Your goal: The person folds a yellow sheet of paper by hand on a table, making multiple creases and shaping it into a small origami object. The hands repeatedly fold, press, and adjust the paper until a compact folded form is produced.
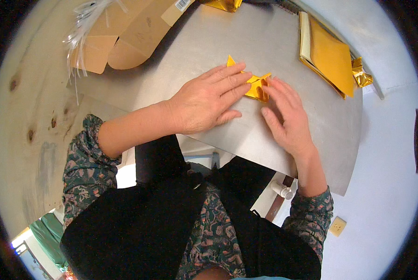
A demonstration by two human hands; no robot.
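A small folded piece of shiny gold foil paper (pixel 256 91) lies on the grey metal tabletop (pixel 274 37), its pointed corners sticking up. My left hand (pixel 209 100) lies flat across the paper's left part, fingers stretched out, hiding much of it. At the paper's right edge is my right hand (pixel 287 114), with its fingers slightly bent and the thumb held apart. The right fingertips reach the paper's edge; whether they press on it I cannot tell.
A stack of gold paper sheets (pixel 330 56) lies at the right, with a folded gold foil piece (pixel 361 74) beside it. Another gold piece (pixel 225 3) sits at the far edge. An opened cardboard box (pixel 141 39) and clear plastic strips (pixel 85 37) are at the far left.
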